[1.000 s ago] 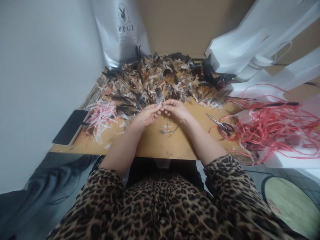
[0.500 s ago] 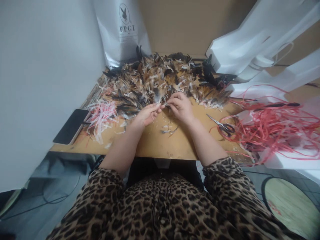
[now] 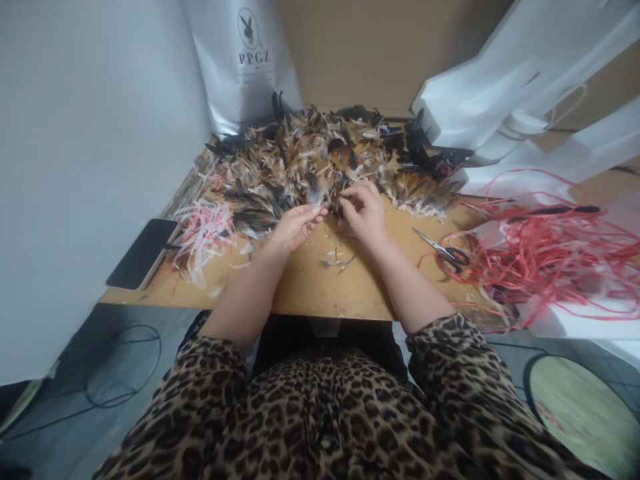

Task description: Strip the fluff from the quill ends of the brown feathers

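- Right hand (image 3: pixel 364 212) drawn away from left hand (image 3: pixel 297 227) since a second ago; fingers curled, can't tell from here on what
- Left pinching a feather (image 3: pixel 315 193) by the pile's (image 3: pixel 305 143) near edge
- Scissors (image 3: pixel 445 252) rightward on table (image 3: pixel 325 290)

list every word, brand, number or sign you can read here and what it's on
"PPGZ": on the pale bag behind the feather pile
Rabbit-head sign in an oval: same bag, above the letters
Too small to read: fine print under the letters, tiny mark beside the oval
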### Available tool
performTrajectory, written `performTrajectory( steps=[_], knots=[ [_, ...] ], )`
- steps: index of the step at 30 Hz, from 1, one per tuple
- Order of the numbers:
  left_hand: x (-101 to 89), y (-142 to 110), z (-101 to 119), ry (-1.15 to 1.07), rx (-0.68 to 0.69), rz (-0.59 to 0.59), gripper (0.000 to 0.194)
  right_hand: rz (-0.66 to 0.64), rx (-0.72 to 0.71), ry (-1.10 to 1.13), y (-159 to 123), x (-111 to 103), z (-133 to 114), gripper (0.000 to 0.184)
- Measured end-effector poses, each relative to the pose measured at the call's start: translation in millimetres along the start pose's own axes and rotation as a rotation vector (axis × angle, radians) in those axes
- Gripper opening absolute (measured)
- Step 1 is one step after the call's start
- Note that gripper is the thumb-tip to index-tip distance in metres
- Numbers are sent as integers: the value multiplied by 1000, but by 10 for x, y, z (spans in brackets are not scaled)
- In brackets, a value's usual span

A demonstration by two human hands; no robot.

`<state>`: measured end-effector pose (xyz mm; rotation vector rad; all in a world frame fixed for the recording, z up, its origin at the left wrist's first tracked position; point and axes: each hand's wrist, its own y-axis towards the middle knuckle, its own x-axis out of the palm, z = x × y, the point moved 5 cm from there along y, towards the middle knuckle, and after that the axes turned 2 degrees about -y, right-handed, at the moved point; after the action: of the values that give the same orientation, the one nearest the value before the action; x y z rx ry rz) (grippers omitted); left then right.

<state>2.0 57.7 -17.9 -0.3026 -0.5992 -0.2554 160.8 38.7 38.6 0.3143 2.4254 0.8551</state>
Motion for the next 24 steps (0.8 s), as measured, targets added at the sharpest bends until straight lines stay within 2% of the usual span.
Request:
performTrajectory(
  steps=[2,6,9,13,16,19,22,24],
  knots=[
    [2,-2,28,5,50,4,1,-13,198,112,0,18,70,17],
    [32,-23,37,44,93,-12,6,-277,599,449,-106,232,166,31],
    [61,-41,22,91,111,-27,9,-341,736,667,-182,365,166,35],
    [86,-49,-16,145,78,-58,15,-275,715,828,-185,425,163,34],
    [59,-37,-9,144,77,-46,16,-307,708,785,-159,343,168,31],
    [4,-15,28,108,109,-15,15,-448,631,647,-87,148,157,28],
    [-31,0,47,76,119,3,12,-723,502,457,-49,8,152,29],
    [-32,-3,40,83,104,10,12,-818,473,344,-50,-27,188,30]
  ],
)
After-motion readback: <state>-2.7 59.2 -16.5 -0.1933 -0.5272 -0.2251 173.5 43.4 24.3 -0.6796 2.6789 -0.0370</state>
